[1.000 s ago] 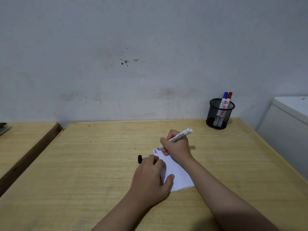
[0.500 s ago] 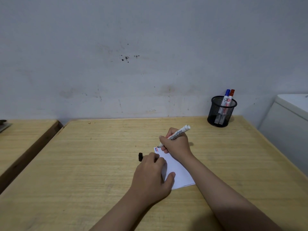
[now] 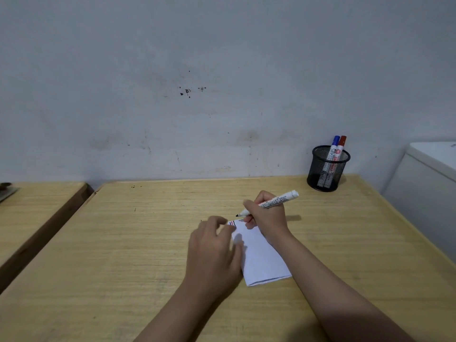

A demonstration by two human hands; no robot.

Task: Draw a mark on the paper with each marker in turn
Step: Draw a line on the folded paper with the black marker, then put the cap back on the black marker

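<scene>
A small white paper (image 3: pixel 262 257) lies on the wooden desk (image 3: pixel 138 243), with short blue and red marks (image 3: pixel 232 223) at its far left corner. My right hand (image 3: pixel 270 218) grips an uncapped white marker (image 3: pixel 277 200) with a black tip, and the tip hovers just beyond that corner. My left hand (image 3: pixel 212 253) is blurred, resting on the paper's left edge. Its curled fingers cover the spot where the black cap lay, so the cap is hidden. A blue marker (image 3: pixel 335 143) and a red marker (image 3: pixel 342 145) stand capped in the black mesh cup (image 3: pixel 327 172).
The mesh cup sits at the desk's far right corner against a stained grey wall. A white cabinet (image 3: pixel 429 193) stands past the right edge. A second wooden desk (image 3: pixel 32 211) lies to the left across a narrow gap.
My left hand has slid forward and left off the paper's middle, over the black cap. The marker tip has lifted off the paper's corner, past its edge.
</scene>
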